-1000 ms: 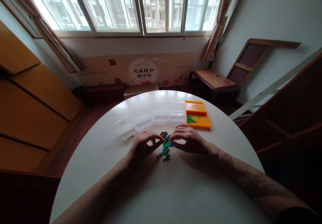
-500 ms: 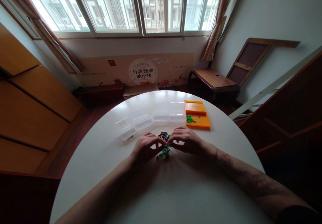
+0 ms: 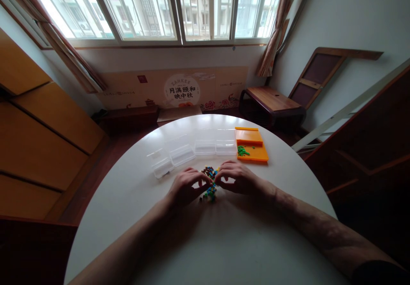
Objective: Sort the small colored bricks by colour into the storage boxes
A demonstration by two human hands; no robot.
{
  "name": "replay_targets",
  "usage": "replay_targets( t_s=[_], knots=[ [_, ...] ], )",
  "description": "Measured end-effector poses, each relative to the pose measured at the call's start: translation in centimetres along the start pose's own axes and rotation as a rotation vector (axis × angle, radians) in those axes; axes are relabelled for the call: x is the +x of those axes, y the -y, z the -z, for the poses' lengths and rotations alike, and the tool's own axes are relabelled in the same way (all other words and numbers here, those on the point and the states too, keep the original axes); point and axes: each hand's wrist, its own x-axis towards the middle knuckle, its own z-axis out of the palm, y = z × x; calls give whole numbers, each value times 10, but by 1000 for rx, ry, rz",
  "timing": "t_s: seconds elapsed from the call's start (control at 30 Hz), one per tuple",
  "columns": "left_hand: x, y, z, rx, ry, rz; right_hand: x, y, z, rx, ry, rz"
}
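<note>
A small heap of tiny coloured pieces (image 3: 209, 182), blue, green, brown and yellow, lies on the round white table (image 3: 205, 242). My left hand (image 3: 185, 187) rests just left of the heap with its fingers curled and the tips at the pieces. My right hand (image 3: 238, 177) sits just right of the heap, fingers bent in towards it. Both hands are pinched at the heap's edge; what lies under the fingertips is too small to make out. An orange open box (image 3: 253, 150) behind my right hand holds some green pieces (image 3: 242, 151).
Several clear plastic boxes (image 3: 181, 155) stand open in a row behind the heap, left of the orange box. Beyond the table are a low wooden bench (image 3: 272, 101), a printed cardboard panel (image 3: 179, 89) under the windows, and wooden cabinets (image 3: 38, 131) on the left.
Both hands have drawn closer together over the heap, and the heap looks more bunched. The boxes have not moved.
</note>
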Motion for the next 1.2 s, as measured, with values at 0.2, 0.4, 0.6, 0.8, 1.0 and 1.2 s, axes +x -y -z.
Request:
replay_targets(
  t_s=[0.2, 0.4, 0.6, 0.8, 1.0, 1.2],
  knots=[
    [0, 2, -1, 4, 9, 2, 2, 3, 2, -11, -10, 12],
    [0, -2, 6, 80, 11, 49, -10, -15, 21, -200, -145, -118],
    [-1, 2, 13, 197, 29, 62, -32, -48, 47, -420, -302, -444],
    [-4, 5, 10, 233, 86, 20, -40, -62, 47, -456, -351, -640],
    [-8, 8, 11, 234, 127, -3, -37, -56, 39, -408, -335, -616],
    [-8, 10, 10, 236, 132, -16, -33, -51, 35, -373, -336, -567]
  ],
)
